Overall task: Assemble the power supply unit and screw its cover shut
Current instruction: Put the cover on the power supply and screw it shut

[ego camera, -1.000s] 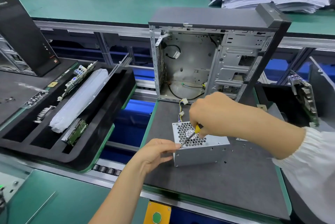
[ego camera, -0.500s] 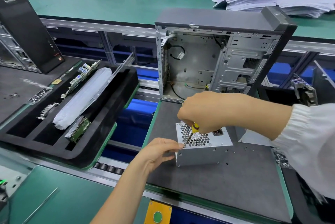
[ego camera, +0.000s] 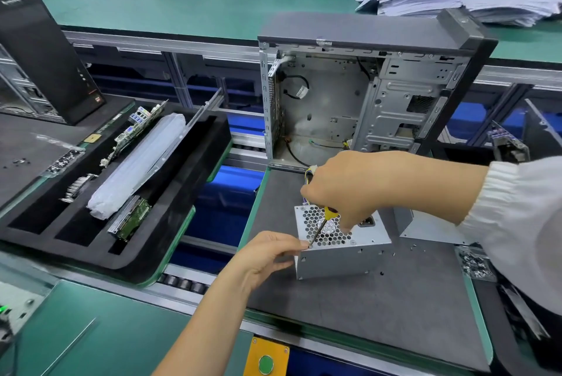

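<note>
While left hand (ego camera: 267,257) steadies perforated metal box (ego camera: 340,251), right hand (ego camera: 343,187) grips screwdriver (ego camera: 322,223).

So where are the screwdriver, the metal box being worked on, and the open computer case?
Screwdriver (ego camera: 330,213), head view, on its yellow handle.
Metal box (ego camera: 340,260), head view, on its front side wall.
Computer case (ego camera: 349,32), head view, on its dark top panel.

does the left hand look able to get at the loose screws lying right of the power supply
Probably not easily. The left hand is pinching at the near-left corner of the power supply, which stands between it and the loose screws, and the right hand with the screwdriver crosses above.
</note>
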Available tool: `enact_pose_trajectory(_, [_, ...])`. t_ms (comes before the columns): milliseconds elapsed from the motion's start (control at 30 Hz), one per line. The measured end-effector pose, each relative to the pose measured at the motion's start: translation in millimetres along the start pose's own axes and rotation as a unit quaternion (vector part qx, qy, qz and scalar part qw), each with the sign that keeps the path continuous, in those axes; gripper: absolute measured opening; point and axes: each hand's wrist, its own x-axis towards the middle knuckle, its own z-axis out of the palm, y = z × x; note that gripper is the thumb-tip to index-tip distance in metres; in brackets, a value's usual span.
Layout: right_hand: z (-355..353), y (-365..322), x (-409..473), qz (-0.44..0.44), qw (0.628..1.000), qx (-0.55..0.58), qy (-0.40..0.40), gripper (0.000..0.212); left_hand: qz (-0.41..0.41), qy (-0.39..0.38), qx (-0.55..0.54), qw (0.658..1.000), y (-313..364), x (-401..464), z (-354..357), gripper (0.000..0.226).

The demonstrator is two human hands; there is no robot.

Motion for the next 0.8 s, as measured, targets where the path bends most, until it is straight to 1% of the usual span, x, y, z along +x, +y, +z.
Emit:
enact_pose_trajectory(33, [0, 0, -1, -0.005, 1.0, -0.008, 0.008, 0.025, 0.0, 0.003, -0.001, 1.0, 0, 0, 0, 0.025])
enact_pose_trajectory(133, [-1, -4, -1, -0.031, 0.995, -0.06, 0.073, 0.019, -0.001, 0.01, -0.005, 1.0, 0, 1, 0, 0.023])
enact_pose_trajectory(200, [-2, -6, -2, -0.065, 0.987, -0.1, 0.11, 0.02, -0.005, 0.008, -0.006, 1.0, 0, 1, -1, 0.023])
enact_pose_trajectory(300, [1, -5, -6, -0.122, 0.972, -0.133, 0.149, 0.027, -0.007, 0.008, -0.011, 1.0, -1, 0, 0, 0.023])
enact_pose_trajectory(333, [2, -4, -8, -0.146, 0.966, -0.142, 0.16, 0.028, -0.007, 0.008, -0.012, 1.0, -1, 0, 0, 0.023])
enact_pose_trajectory(400, [6, -3, -12, -0.189, 0.948, -0.178, 0.187, 0.021, -0.005, 0.006, -0.011, 1.0, -1, 1, -1, 0.028])
enact_pose_trajectory(467, [9, -1, -13, -0.203, 0.927, -0.228, 0.219, 0.017, -0.006, 0.005, -0.007, 1.0, -2, 2, -1, 0.034])
enact_pose_trajectory(500, [11, 0, -12, -0.202, 0.922, -0.246, 0.22, 0.018, -0.007, 0.006, -0.006, 1.0, -3, 2, -1, 0.033])
enact_pose_trajectory(533, [13, 1, -10, -0.197, 0.925, -0.251, 0.207, 0.019, -0.008, 0.008, -0.006, 1.0, -3, 2, -1, 0.031])
enact_pose_trajectory(600, [15, 1, -6, -0.15, 0.947, -0.235, 0.163, 0.017, -0.007, 0.008, -0.008, 1.0, -3, 2, -1, 0.025])
enact_pose_trajectory(633, [16, 2, -4, -0.117, 0.957, -0.218, 0.151, 0.022, -0.007, 0.008, -0.009, 1.0, -2, 1, -1, 0.022])
enact_pose_trajectory(667, [17, 3, -2, -0.091, 0.963, -0.21, 0.145, 0.034, -0.007, 0.009, -0.011, 1.0, -2, 1, 0, 0.02])
enact_pose_trajectory(700, [18, 3, -1, -0.077, 0.964, -0.214, 0.139, 0.041, -0.007, 0.011, -0.012, 1.0, -2, 1, 0, 0.019])
enact_pose_trajectory(733, [20, 2, 0, -0.079, 0.963, -0.219, 0.133, 0.038, -0.007, 0.012, -0.013, 1.0, -2, 1, 0, 0.019])
enact_pose_trajectory(800, [21, -2, 0, -0.08, 0.963, -0.233, 0.109, 0.016, -0.006, 0.013, -0.016, 1.0, -2, 0, 0, 0.018])
